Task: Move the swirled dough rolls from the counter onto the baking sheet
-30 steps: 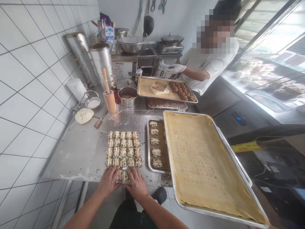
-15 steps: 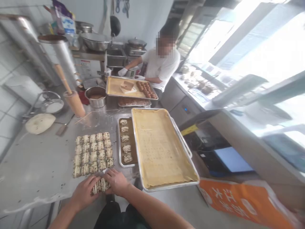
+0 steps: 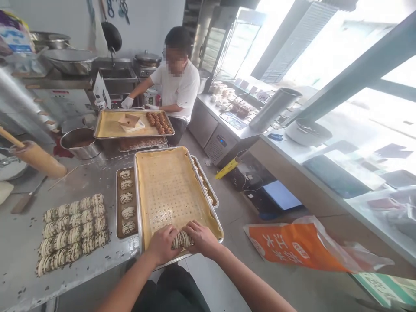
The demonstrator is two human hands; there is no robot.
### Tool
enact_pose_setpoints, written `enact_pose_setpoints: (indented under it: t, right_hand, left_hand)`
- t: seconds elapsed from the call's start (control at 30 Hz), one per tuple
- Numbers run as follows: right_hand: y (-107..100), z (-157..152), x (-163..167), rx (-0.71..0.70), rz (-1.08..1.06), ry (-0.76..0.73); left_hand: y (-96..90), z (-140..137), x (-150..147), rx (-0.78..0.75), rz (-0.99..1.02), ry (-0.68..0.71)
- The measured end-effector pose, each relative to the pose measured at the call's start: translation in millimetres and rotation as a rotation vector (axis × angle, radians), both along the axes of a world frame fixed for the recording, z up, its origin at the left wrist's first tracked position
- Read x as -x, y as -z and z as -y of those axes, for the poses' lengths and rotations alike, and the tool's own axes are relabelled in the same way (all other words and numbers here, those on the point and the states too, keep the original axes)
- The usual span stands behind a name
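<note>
Two bare hands, left hand and right hand, both curled inward and gripping a short row of striped rolls from its two ends, at the near end of a large tray lined with a yellow sheet. Impossible to tell touching from hovering under the row. Just carried over from the near edge of the steel table, held there a second ago. Meaning, by the look of it: work now at the tray rather than the table, with a block of rolls still on the steel to the left. Right under the wrists, the tray's raised near rim, easy to catch; past the fingertips, a long stretch of yellow sheet, with ample room for moving far-ward. Tighter on the left, with a smaller tray just beside; on the right, another tray edge jutting out from beneath. Farther right, an orange bag, apart from the right arm. Far left, a wooden roller near a metal pot. Beyond, a far tray with brown pieces on its right side, and behind it a co-worker in white gloves, well apart from both hands.
</note>
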State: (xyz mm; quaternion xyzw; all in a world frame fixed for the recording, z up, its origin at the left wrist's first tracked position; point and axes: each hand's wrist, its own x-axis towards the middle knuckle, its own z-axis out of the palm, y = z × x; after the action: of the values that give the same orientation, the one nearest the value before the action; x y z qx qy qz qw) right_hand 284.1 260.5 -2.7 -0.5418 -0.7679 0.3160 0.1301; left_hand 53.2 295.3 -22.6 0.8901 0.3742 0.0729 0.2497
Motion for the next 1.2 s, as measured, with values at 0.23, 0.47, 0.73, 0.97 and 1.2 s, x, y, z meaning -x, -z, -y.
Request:
enact_pose_setpoints:
  t: [0.23, 0.47, 0.73, 0.97, 1.2]
  right_hand:
    - [29, 18, -51, 0.079, -0.149, 0.054]
    - [43, 53, -54, -0.010, -0.093, 0.021]
    - [58, 69, -39, -0.159, -0.051, 0.009]
    - [30, 41, 43, -0.384, -0.160, 0.190]
    - [13, 8, 247, -0.072, -0.372, 0.023]
  left_hand:
    - [17.3, 31, -7, -0.084, -0.109, -0.098]
    - [12.8, 68, 14, -0.242, -0.169, -0.120]
    - [-7.4, 62, -8, -0.155, -0.122, -0.135]
    - [-29.0, 58, 85, -0.241, -0.079, -0.458]
    - [4.1, 36, 264, -0.429, -0.259, -0.614]
